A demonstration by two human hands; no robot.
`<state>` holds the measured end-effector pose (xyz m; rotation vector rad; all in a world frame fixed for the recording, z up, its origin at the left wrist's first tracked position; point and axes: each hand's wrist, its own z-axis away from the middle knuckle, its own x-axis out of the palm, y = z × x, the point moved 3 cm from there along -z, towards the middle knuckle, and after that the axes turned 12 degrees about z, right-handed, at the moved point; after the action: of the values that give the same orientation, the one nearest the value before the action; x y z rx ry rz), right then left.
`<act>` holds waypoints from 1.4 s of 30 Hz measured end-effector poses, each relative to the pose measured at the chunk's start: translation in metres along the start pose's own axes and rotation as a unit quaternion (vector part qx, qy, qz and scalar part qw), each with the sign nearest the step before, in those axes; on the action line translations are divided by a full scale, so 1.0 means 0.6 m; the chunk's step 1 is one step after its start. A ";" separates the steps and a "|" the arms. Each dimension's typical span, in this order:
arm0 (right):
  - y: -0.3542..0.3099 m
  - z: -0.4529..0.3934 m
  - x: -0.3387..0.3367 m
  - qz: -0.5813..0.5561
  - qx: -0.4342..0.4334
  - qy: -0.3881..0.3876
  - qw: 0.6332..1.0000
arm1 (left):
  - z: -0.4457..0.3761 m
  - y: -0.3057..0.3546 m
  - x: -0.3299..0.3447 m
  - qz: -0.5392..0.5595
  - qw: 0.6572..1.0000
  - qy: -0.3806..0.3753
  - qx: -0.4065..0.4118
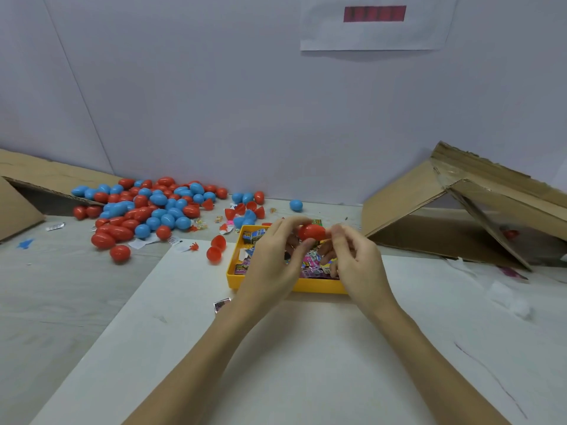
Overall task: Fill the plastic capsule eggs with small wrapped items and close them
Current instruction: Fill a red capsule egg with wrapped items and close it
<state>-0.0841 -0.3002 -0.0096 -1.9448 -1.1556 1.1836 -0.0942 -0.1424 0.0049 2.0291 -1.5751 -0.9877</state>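
Observation:
A red capsule egg (311, 232) is held above the yellow tray (319, 285). My left hand (276, 259) grips its left end between thumb and fingers. My right hand (352, 259) pinches its right end; that hand is blurred. The egg looks closed, though its seam is hidden by my fingers. The tray holds several small wrapped items (310, 266) in pink, blue and yellow print. An open red egg (216, 248) lies in two halves left of the tray.
A large pile of red and blue eggs (147, 207) spreads over the far left of the table. Cardboard boxes lie tipped at the left (18, 204) and right (460, 216). A lone blue egg (296, 205) sits by the wall. A loose wrapper (221, 304) lies near my left wrist.

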 end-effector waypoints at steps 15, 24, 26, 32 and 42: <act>0.004 0.009 0.022 0.323 -0.083 -0.103 0.937 | -0.006 -0.023 -0.025 -0.024 0.985 0.104 -0.139; 0.004 0.010 0.025 0.375 -0.084 -0.143 0.912 | -0.005 -0.017 -0.025 -0.023 0.986 0.091 -0.140; 0.006 0.007 0.024 0.370 -0.069 -0.134 0.917 | -0.005 -0.018 -0.024 -0.028 0.986 0.090 -0.139; 0.004 0.002 0.016 0.276 -0.022 -0.109 0.955 | -0.005 -0.017 -0.024 -0.027 0.986 0.091 -0.136; 0.011 -0.006 -0.025 0.010 0.084 0.025 0.996 | -0.002 -0.011 -0.022 -0.009 0.988 0.064 -0.140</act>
<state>-0.0818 -0.3168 -0.0073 -1.8520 -0.9812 1.1955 -0.0904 -0.1280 0.0052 1.8750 -1.2763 -1.0020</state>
